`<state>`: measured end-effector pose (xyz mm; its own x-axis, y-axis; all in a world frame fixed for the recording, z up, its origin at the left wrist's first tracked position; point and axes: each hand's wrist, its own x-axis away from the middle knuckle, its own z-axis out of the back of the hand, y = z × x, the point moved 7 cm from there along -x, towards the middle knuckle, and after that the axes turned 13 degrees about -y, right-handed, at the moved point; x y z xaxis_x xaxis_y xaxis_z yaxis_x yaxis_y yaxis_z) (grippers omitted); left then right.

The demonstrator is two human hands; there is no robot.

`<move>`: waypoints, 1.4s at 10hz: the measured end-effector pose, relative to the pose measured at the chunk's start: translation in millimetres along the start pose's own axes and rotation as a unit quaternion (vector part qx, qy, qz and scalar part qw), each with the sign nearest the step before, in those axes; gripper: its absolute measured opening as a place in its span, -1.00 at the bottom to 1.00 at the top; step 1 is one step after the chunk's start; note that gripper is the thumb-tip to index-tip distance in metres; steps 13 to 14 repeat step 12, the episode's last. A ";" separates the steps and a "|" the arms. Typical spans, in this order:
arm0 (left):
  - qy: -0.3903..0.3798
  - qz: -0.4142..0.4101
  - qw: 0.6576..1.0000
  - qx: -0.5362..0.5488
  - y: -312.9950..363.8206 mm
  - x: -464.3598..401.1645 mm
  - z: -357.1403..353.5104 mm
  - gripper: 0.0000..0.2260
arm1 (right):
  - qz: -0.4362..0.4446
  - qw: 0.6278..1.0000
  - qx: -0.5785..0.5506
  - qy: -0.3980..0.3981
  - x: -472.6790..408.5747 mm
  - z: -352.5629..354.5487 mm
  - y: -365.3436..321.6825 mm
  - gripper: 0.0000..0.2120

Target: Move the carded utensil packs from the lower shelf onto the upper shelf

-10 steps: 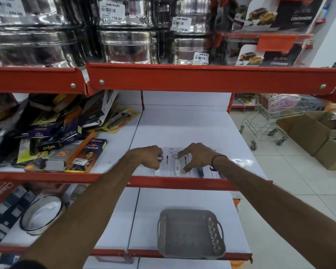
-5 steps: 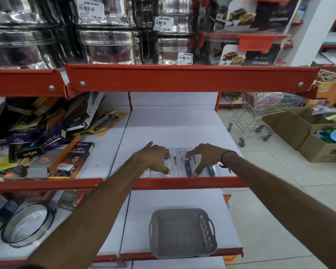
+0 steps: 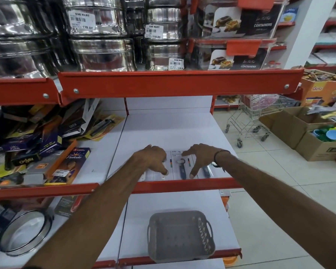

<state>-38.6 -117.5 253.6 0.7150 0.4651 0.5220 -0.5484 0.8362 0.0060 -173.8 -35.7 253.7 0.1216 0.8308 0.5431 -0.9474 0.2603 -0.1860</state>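
Note:
Several white carded utensil packs [image 3: 179, 166] lie side by side at the front of the middle white shelf [image 3: 169, 131], just behind its red lip. One shows a blue-handled tool. My left hand [image 3: 153, 159] rests on the left packs, fingertips pressing down. My right hand [image 3: 199, 157] hovers over the right packs, fingers spread and arched, thumb touching a card. Neither hand grips a pack. On the shelf below stands a grey plastic basket [image 3: 179, 235], with nothing in it.
Boxed knives and carded tools [image 3: 47, 144] pile up on the left half of the middle shelf. Steel tins [image 3: 101, 53] and container boxes fill the top shelf. A round sieve [image 3: 25, 233] lies lower left. A shopping trolley [image 3: 254, 117] and cardboard boxes [image 3: 306, 136] stand on the floor right.
Both hands stay on the packs; the fingers have shifted slightly and the right hand has arched up. The view has drifted left and down a little.

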 end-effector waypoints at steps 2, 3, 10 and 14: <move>0.067 -0.053 0.995 0.047 27.3 -2.8 16.9 -0.36 | -0.033 0.999 0.026 0.011 22.4 15.4 35.8 -0.08; 0.052 -0.059 0.996 0.031 43.2 -10.5 10.1 -0.36 | -0.045 0.999 0.016 -0.002 32.1 8.7 53.8 -0.12; 0.045 -0.035 0.997 0.050 47.3 -11.6 -0.2 -0.44 | -0.054 0.998 0.032 -0.006 19.7 -4.9 47.5 -0.16; 0.122 -0.021 0.992 -0.027 50.8 8.0 -7.9 -0.51 | -0.055 0.994 0.022 0.095 43.2 -0.8 39.0 -0.23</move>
